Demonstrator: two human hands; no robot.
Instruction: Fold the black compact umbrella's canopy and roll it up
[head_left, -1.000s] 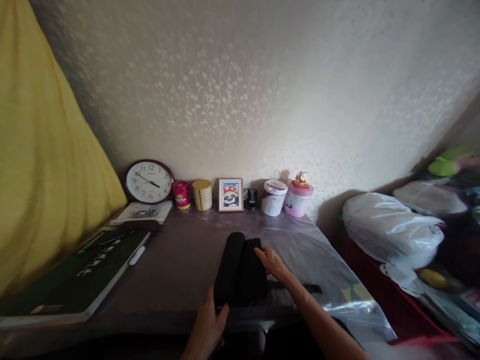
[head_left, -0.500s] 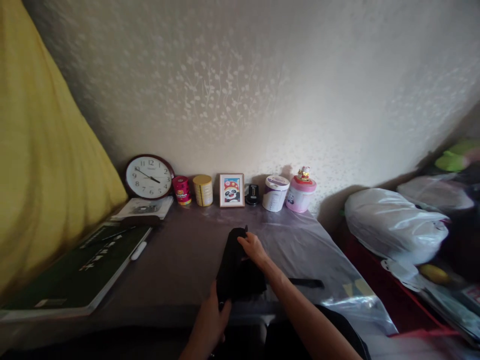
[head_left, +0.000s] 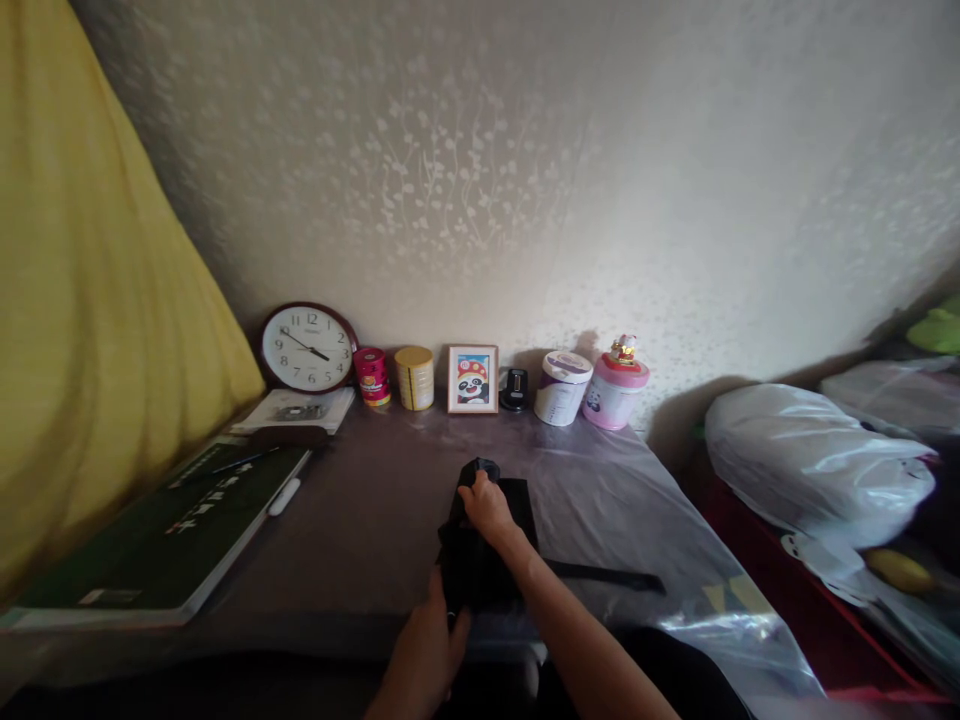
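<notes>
A soft black bag-like item lies at the near edge of the table, too dark for me to make out its exact kind. My left hand is closed round its near left edge. Higher up, my right hand grips its far end, fingers curled over the dark material. A flat black part shows just beyond the right wrist. Out to the right of my forearm runs a black strap on the tabletop; where it joins the item is hidden under the arm.
The table has a shiny grey cover. A green book with a pen is on the left, near a white marker. Along the wall stand a clock, a panda picture and several tins. White plastic bags lie right.
My right hand has shifted slightly left and lower on the black item, whose far end now looks bunched. More of its flat part shows at the right. The view has turned slightly.
</notes>
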